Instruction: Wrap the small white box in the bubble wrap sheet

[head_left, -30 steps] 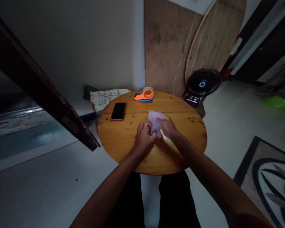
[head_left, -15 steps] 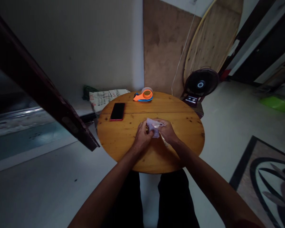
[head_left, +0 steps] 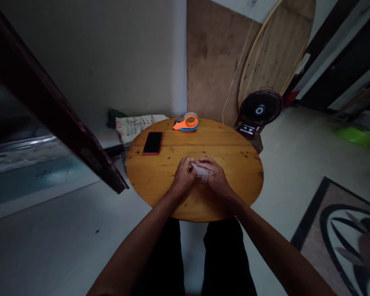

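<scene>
A small pale lilac packet [head_left: 201,169], perhaps wrapped in plastic, is held between both hands above the middle of the round wooden table [head_left: 160,185]. My left hand [head_left: 184,174] grips its left end, thumb on the near side. My right hand [head_left: 215,174] is closed around the right end, its fingers over the top. A translucent strip like clear tape [head_left: 204,178] hangs from the packet's near side. What is inside the packet cannot be made out.
An orange and blue tape dispenser [head_left: 186,123] stands at the table's far edge. A phone with a red edge [head_left: 152,143] lies at the left. Behind the table's right side is a round black fan [head_left: 260,110]. A dark wooden post [head_left: 89,154] slants in from the left.
The packet has turned from standing upright to lying flatter between the hands. My right hand has shifted slightly down and its fingers now cover the packet's top. The translucent strip now hangs visibly.
</scene>
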Demonstrator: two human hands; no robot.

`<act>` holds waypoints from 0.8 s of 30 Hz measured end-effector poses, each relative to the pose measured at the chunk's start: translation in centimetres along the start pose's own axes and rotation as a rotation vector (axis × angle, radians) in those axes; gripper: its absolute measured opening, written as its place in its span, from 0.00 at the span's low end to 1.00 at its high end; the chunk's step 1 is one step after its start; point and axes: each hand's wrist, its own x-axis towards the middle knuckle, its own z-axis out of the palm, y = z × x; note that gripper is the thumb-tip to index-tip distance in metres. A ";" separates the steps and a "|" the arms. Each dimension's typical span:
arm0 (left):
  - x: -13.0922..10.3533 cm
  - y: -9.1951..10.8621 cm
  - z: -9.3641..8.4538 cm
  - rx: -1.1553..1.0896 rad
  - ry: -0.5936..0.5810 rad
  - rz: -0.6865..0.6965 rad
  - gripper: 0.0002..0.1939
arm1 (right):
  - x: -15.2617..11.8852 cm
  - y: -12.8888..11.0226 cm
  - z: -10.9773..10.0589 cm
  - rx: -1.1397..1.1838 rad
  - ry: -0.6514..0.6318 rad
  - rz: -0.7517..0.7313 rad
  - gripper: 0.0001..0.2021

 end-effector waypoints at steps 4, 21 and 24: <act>-0.1 -0.1 0.0 0.022 0.004 0.036 0.10 | -0.2 0.3 -0.5 -0.079 -0.071 -0.064 0.17; -0.3 -1.2 -2.4 -0.073 -0.243 0.146 0.20 | -1.9 0.8 -0.9 -0.384 -0.168 -0.295 0.24; -0.6 -0.8 -2.6 -0.033 -0.236 0.109 0.23 | -2.2 0.8 -0.7 -0.453 -0.161 -0.302 0.24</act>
